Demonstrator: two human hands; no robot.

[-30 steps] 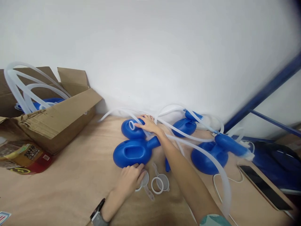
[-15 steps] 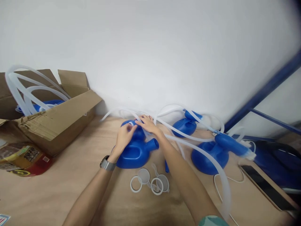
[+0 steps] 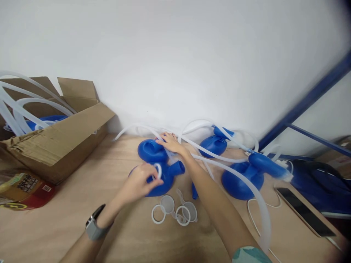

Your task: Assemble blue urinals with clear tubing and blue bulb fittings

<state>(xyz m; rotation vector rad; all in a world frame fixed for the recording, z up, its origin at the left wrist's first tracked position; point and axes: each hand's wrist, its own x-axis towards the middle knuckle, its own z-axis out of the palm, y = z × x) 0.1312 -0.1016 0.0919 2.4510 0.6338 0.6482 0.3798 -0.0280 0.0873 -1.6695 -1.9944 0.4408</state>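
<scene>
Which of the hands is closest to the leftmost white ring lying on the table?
Left. The left hand is just behind that table ring, over the front blue bottle. The right hand is farther back, at the rear blue bottle.

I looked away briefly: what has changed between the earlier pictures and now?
The left hand took hold of the small white ring on the rear blue plastic bottle, lifted it off and brought it nearer the wearer, over the front blue plastic bottle. The right hand stayed at the rear bottle.
</scene>
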